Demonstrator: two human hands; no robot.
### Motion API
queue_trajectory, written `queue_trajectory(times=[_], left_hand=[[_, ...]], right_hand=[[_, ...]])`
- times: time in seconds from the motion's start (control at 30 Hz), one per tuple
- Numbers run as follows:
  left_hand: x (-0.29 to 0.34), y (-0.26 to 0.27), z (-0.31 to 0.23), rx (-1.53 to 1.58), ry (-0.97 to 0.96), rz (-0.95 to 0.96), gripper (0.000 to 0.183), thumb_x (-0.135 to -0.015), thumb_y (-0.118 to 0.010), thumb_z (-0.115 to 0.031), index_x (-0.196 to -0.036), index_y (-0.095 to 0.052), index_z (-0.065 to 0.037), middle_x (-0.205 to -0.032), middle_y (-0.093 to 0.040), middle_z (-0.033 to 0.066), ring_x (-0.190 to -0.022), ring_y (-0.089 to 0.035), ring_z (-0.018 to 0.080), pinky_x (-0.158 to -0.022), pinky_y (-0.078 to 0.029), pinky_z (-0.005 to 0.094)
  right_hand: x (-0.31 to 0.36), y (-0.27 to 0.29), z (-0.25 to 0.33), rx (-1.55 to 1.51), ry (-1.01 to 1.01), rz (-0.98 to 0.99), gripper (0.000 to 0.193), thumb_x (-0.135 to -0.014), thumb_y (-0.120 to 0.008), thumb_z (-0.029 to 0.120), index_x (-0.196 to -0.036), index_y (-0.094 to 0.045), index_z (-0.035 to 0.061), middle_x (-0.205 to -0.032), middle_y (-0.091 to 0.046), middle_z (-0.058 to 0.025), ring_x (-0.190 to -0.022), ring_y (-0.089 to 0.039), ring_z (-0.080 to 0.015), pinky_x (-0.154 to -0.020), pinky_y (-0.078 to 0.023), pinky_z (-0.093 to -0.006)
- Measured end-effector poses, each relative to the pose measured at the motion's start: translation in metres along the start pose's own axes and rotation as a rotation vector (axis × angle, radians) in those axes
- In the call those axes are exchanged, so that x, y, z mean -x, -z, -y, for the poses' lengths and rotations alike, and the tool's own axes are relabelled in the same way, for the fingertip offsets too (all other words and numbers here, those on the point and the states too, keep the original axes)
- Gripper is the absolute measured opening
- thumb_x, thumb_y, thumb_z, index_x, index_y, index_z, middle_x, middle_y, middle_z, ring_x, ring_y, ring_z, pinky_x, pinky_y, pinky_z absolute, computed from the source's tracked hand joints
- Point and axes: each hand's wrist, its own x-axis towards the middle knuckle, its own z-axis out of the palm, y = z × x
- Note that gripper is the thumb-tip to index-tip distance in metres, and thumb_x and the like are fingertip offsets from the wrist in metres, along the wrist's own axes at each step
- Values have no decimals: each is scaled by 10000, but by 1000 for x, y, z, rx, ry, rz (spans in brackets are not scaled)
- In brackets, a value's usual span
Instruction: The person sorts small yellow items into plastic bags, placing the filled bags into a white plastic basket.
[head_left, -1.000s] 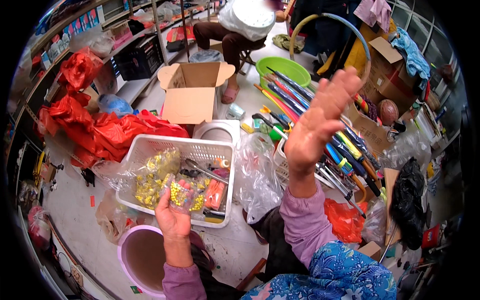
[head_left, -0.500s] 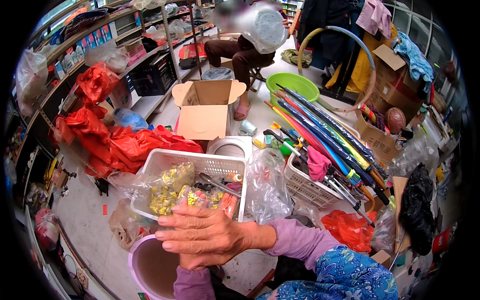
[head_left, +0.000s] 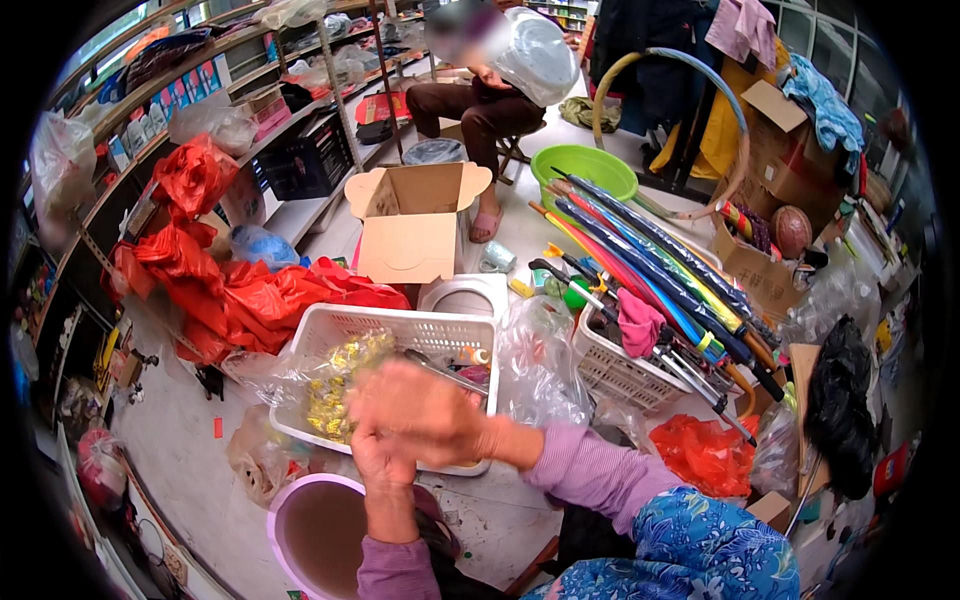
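Basket rim behind R hand overlapping L hand; blurred, can't tell grips; floor to L.

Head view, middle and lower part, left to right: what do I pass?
Tan plastic bag → lilac-rimmed tub → right hand → clear plastic bag → white basket heaped with umbrellas → red plastic bag → black plastic bag. Left hand skipped: overlaps the right.
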Motion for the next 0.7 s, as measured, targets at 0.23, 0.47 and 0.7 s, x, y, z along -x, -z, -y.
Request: queue_trajectory(times=[0.23,0.47,0.7], left_hand=[[-14,-17,0,-195,-25,-351,285,-900,-422,-184,-1112,-491,-7,-1065,-565,179,-963,-563,306,-829,-492,443],[-12,-10,-3,-184,-28,-367,291,-898,-423,-187,-1112,-492,-3,-1066,-563,168,-968,-560,295,-829,-492,437],[-13,-3,-2,-188,-16,-387,296,-896,-424,-191,-1122,-491,-12,-1073,-564,168,-966,-560,293,-825,-493,430]], right_hand=[[39,105,-115,-556,-727,-1203,710,-919,-392,483,-1429,-118,72,-1469,-219,-105,-1348,-221,-249,-1083,-158,-389],[66,100,-134,-777,-952,-1407,738,-885,-422,543,-1401,-207,61,-1420,-318,-132,-1280,-347,-283,-1029,-251,-407],[63,98,-129,-751,-973,-1365,671,-897,-426,504,-1375,-268,60,-1390,-371,-129,-1235,-410,-262,-988,-288,-404]])
